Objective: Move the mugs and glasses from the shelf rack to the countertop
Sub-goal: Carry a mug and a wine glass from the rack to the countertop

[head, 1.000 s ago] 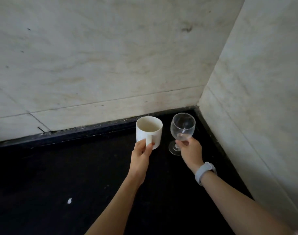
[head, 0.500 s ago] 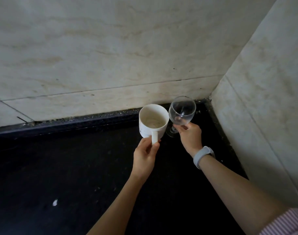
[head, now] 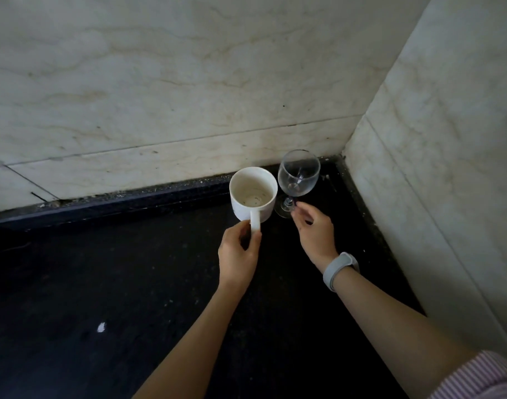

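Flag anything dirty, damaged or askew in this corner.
The mug has dark specks on its inside bottom, so it looks unwashed. Grit lines the countertop edge along the wall, and a white fleck lies on it. The glass stands upright and looks intact.

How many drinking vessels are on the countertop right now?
2: a white mug near the back wall, a wine glass to its right in the corner. The shelf rack is out of view.

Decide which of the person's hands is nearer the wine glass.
Right. The right hand has its fingertips at the stem of the wine glass; the left hand pinches the white mug handle beside it.
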A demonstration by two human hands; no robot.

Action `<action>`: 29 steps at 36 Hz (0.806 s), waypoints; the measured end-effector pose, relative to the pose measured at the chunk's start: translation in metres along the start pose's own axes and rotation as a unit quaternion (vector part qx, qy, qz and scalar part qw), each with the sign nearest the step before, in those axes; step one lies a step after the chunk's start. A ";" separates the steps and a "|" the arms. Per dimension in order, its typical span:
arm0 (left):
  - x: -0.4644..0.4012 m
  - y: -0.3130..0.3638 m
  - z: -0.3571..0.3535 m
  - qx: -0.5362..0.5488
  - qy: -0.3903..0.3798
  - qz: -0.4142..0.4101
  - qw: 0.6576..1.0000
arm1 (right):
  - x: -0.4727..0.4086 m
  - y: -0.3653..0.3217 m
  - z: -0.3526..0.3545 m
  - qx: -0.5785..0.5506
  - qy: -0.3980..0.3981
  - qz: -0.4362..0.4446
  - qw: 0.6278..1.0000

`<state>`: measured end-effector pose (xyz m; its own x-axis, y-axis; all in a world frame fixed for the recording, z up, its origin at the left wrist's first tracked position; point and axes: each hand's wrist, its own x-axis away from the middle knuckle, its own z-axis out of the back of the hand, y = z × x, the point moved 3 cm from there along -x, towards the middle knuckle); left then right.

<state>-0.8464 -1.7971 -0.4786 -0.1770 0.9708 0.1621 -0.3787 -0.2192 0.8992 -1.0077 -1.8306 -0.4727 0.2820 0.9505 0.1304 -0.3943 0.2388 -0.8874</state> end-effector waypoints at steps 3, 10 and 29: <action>0.019 0.006 0.010 -0.048 -0.011 -0.014 0.999 | 0.028 -0.005 0.008 0.010 -0.008 -0.014 1.000; 0.096 0.026 0.023 -0.178 -0.090 -0.125 0.972 | 0.130 -0.012 0.062 0.039 -0.012 -0.060 0.997; 0.526 0.145 -0.127 -0.253 -0.495 -0.595 0.580 | 0.633 0.061 0.299 0.115 0.399 -0.318 0.852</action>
<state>-1.1094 -1.3304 -0.3146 0.9972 -0.0104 -0.0736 0.0404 0.9068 0.4195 -1.1146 -1.1549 -0.3116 0.9715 0.1987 0.1293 -0.0750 0.7753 -0.6272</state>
